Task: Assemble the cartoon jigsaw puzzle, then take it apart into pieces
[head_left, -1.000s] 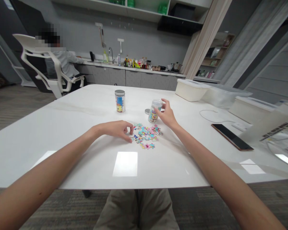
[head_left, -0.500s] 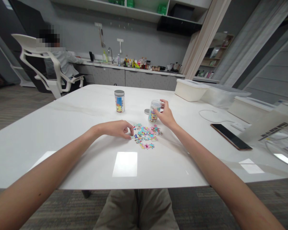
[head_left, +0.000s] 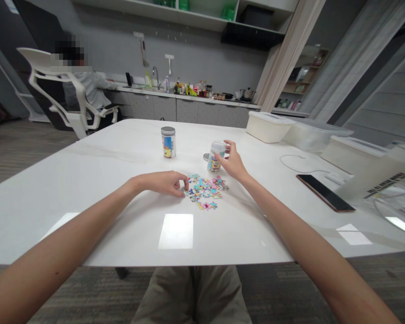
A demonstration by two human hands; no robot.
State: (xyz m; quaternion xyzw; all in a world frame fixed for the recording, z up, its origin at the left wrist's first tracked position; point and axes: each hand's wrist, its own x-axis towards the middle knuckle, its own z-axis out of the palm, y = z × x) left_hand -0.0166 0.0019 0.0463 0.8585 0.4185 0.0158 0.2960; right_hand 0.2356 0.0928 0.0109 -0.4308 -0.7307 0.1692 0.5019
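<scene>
My right hand is wrapped round the right side of a clear plastic jar with a cartoon label. The jar stands nearly upright, its top uncovered. A silver lid lies on the table just left of it, partly hidden behind it. In front of the jar is a loose heap of colourful jigsaw puzzle pieces. At the heap's left edge, my left hand has its fingers curled down, thumb and fingertips pinching at a small puzzle piece. A second jar, with its silver lid on, stands farther back to the left.
The white table has a dark phone and a white cable on the right. Plastic storage boxes line its far right side. Beyond the table, a person sits in a white-framed chair by the kitchen counter.
My left hand has shifted very slightly right at the edge of the pieces. The jar in my right hand has moved a touch to the left.
</scene>
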